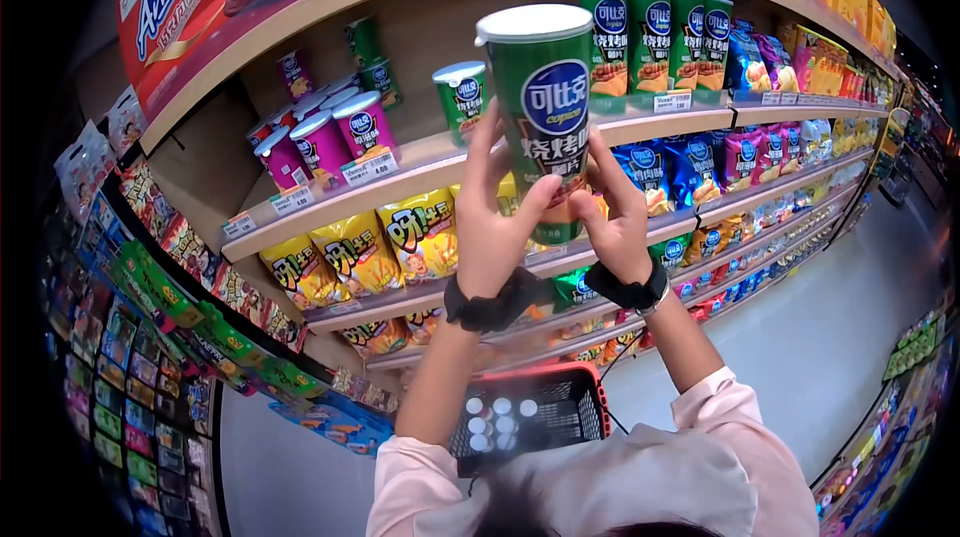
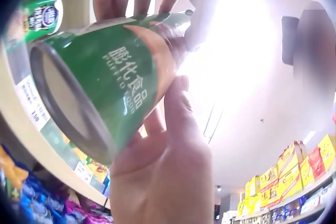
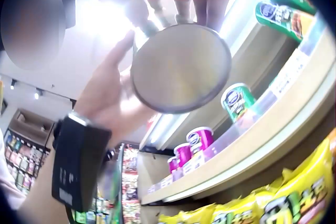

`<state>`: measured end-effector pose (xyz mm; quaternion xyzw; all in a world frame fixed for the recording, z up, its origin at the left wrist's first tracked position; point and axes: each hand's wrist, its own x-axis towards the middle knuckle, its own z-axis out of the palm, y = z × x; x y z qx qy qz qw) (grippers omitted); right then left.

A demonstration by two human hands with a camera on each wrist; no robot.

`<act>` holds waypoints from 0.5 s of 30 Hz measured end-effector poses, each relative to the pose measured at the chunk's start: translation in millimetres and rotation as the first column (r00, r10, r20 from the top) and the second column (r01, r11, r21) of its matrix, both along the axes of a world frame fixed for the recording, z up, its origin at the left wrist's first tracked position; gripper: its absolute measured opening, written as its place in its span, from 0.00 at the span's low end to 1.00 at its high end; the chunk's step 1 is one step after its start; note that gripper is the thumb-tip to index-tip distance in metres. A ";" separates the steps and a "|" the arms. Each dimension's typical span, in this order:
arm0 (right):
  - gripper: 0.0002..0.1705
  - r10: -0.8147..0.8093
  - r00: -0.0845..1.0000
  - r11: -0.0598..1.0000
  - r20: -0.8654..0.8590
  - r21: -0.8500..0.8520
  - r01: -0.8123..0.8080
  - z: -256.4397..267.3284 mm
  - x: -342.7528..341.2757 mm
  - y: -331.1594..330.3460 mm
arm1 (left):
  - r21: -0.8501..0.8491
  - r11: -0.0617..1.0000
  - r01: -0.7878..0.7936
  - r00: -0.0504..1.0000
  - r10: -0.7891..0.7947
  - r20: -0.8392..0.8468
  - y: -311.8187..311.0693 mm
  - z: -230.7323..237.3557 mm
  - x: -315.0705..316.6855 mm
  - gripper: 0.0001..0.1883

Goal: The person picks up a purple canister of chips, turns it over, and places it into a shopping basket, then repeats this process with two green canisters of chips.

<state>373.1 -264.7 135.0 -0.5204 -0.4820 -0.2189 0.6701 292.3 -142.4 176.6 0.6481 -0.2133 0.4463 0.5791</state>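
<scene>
green can [image 1: 548, 122]: up in the air in front of the shelving, between both hands, white lid [image 1: 535, 23] uppermost, leaning a little
front label: a blue oval logo [image 1: 556, 97] reading "copico", pale lettering under it; the left wrist view shows "puffed food" on another side
base of can: a round pale disc [image 3: 181, 69] with a darker rim, facing the right wrist camera
left hand [image 1: 494, 227]: wrapped on the can's left side, thumb bent across the lower front
right hand [image 1: 617, 227]: wrapped on the opposite side, thumb on the lower front too, so both are clamped on the same can
wrists: a black band [image 1: 508, 299] on the left, a black watch-like device [image 1: 632, 289] on the right
sleeves: pale pink [image 1: 722, 405], pushed up the forearms
middle shelf [image 1: 425, 175]: behind the can, price tags [image 1: 370, 169] along its front edge
left end of that shelf: magenta tubs [image 1: 366, 125] close together
nearer the hands: one short green tub [image 1: 462, 97] standing just left of the held can
right of the can: a row of tall green cans [image 1: 652, 47], then snack bags [image 1: 748, 62]
shelf below: yellow bags [image 1: 420, 235] on the left, blue bags [image 1: 690, 169] on the right
top left: a big red box [image 1: 175, 12]
below the arms: a black basket with a red rim [image 1: 601, 399], round white tops [image 1: 504, 425] inside
floor [image 1: 775, 327]: plain grey
</scene>
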 end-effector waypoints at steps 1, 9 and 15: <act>0.32 0.047 0.999 0.997 -0.021 -0.064 -0.048 -8.5 -11.2 -0.5 | -0.073 0.996 0.049 0.996 -0.054 -0.069 0.0 -14.4 -14.7 0.41; 0.39 0.428 0.688 0.839 -0.585 -0.027 -0.544 -126.0 -67.9 6.2 | -0.504 0.863 -0.036 0.906 -0.184 -0.381 5.9 -164.4 -89.2 0.34; 0.33 0.443 0.528 0.796 -0.725 0.048 -0.603 -163.0 -96.5 -12.3 | -0.517 0.852 -0.080 0.860 -0.204 -0.469 -7.1 -200.9 -116.4 0.35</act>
